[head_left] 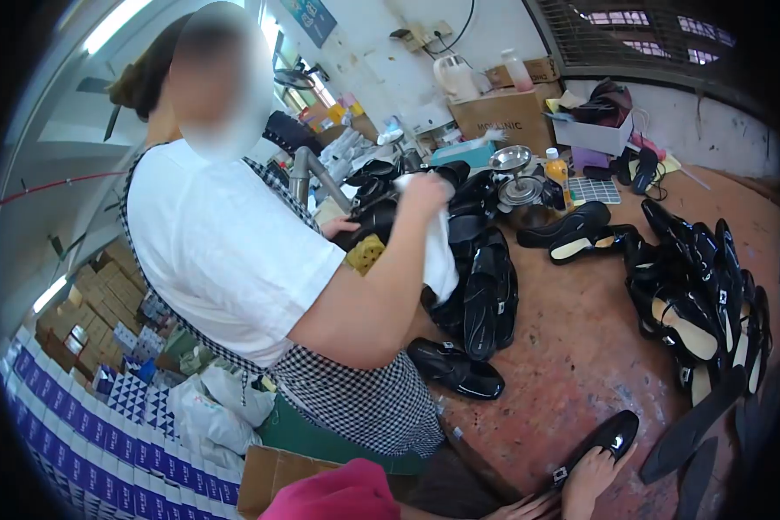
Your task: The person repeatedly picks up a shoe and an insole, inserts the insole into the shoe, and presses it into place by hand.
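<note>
right hand (591, 475): low in view, back of hand up, wrist at the lower edge. fingers lie against a black shoe (617, 432), one stretched along its side towards the toe. contact clear; underside of the grip hidden, so cannot tell whether it is clamped.

left hand (522, 508): cut by the lower edge, fingers pointing towards the shoe's buckle end, near the right wrist. cannot tell whether it grips.

shoe: over the reddish table (546, 390), toe pointing up and right, buckle (560, 475) beside the hands. loose insoles (693, 425) to its right; shoe pile (680, 295) beyond them.

at left, a co-worker (234, 251) stands with bent arm, one hand on a white cloth (440, 260).
</note>
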Available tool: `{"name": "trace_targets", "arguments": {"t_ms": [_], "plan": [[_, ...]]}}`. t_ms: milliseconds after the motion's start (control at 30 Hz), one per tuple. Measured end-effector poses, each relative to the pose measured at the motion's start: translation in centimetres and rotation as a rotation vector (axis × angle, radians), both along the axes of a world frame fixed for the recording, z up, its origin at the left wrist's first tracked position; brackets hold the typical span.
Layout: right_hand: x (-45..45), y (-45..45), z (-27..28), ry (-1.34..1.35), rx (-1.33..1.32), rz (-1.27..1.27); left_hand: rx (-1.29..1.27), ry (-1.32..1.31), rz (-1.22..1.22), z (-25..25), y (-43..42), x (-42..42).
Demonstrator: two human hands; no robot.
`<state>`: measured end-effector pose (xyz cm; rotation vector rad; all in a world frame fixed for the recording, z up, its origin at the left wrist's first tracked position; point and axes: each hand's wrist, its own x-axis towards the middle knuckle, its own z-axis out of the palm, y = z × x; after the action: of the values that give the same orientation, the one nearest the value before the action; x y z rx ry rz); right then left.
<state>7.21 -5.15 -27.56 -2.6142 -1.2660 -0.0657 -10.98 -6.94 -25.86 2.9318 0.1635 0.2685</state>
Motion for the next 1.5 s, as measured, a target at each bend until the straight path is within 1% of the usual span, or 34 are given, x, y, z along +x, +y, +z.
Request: {"name": "trace_targets", "arguments": {"t_ms": [67, 133, 267, 300, 400, 433, 533, 600, 667, 767, 867, 900, 967, 1000, 1033, 1067, 1100, 1133, 1167, 1200, 1267, 1300, 1333, 1400, 1433, 1467, 1500], "plan": [[-0.4, -0.3, 0.8, -0.007, 0.025, -0.027, -0.003, -0.002, 0.012, 0.0, 0.1, 0.2], [-0.5, -0.5, 0.0, -0.043, 0.079, -0.033, -0.009, -0.004, 0.025, -0.1, 0.0, 0.4], [0.4, 0.4, -0.7, 0.043, -0.071, 0.013, -0.019, -0.013, 0.041, 0.4, 0.2, 0.5], [0.4, 0.5, -1.3, 0.026, -0.061, 0.011, -0.022, -0.012, 0.050, 0.4, 0.1, 0.4], [0.3, 0.4, -1.9, -0.046, 0.095, 0.017, -0.045, -0.019, 0.092, 0.3, -0.2, 0.5], [0.5, 0.5, -2.0, 0.005, 0.087, -0.004, -0.050, -0.026, 0.107, 0.3, -0.2, 0.5], [0.6, 0.3, -0.1, 0.011, -0.018, 0.022, -0.105, -0.062, 0.186, -0.1, -0.1, 1.5], [0.7, 0.4, -0.4, -0.026, -0.052, 0.016, -0.145, -0.085, 0.252, -0.3, -0.1, 2.4], [0.5, 0.2, 0.2, 0.010, -0.054, 0.035, -0.173, -0.098, 0.310, -0.7, -0.3, 3.3], [0.9, 0.2, -0.6, 0.014, -0.071, 0.070, -0.188, -0.116, 0.355, -1.2, -0.5, 4.6], [1.5, -1.6, -1.5, -0.272, 0.269, 0.241, -0.186, -0.118, 0.375, -1.4, -0.8, 5.2], [1.5, -2.7, 2.2, 0.041, 0.309, 0.313, -0.179, -0.111, 0.377, -1.3, -0.8, 5.4], [3.6, -4.1, 6.3, 0.595, 0.509, 0.093, -0.129, -0.087, 0.350, -0.7, -0.2, 5.5], [4.5, -4.5, 7.4, 0.870, 0.602, -0.032, -0.089, -0.071, 0.319, -0.2, 0.0, 5.6], [6.0, -5.0, 7.4, 0.835, 0.714, -0.158, -0.206, 0.065, 0.382, 1.3, 0.1, 6.1], [7.2, -4.6, 7.5, 0.552, 0.947, -0.248, -0.212, -0.001, 0.325, 1.2, 1.1, 6.0], [8.7, -4.4, 6.3, 0.476, 1.019, -0.373, -0.302, -0.096, 0.300, 1.9, 2.3, 6.0], [10.0, -4.2, 6.1, 0.329, 0.928, -0.420, -0.438, -0.225, 0.321, 3.6, 3.2, 6.1], [10.8, -4.1, 5.5, 0.282, 0.833, -0.437, -0.490, -0.206, 0.348, 5.3, 4.4, 6.0], [11.7, -3.8, 3.5, 0.223, 0.783, -0.417, -0.413, -0.266, 0.355, 6.4, 5.6, 5.8], [12.6, -3.2, 2.1, 0.220, 0.815, -0.458, -0.302, -0.308, 0.383, 9.2, 9.1, 5.3], [12.6, -2.8, 2.6, 0.226, 0.817, -0.520, -0.202, -0.407, 0.351, 10.1, 11.8, 5.0], [13.1, -3.0, 2.6, 0.188, 0.812, -0.545, -0.144, -0.444, 0.430, 10.8, 14.3, 4.6], [14.0, -3.4, 2.1, 0.255, 0.830, -0.582, -0.040, -0.511, 0.593, 12.3, 19.3, 3.9], [14.1, -3.7, 1.9, 0.279, 0.839, -0.595, -0.021, -0.527, 0.620, 12.2, 22.3, 3.3], [14.2, -4.0, 1.8, 0.302, 0.850, -0.608, -0.055, -0.587, 0.719, 11.8, 24.6, 3.3], [14.5, -4.1, 1.8, 0.319, 0.868, -0.617, 0.035, -0.519, 0.740, 10.5, 26.9, 3.2]]}}
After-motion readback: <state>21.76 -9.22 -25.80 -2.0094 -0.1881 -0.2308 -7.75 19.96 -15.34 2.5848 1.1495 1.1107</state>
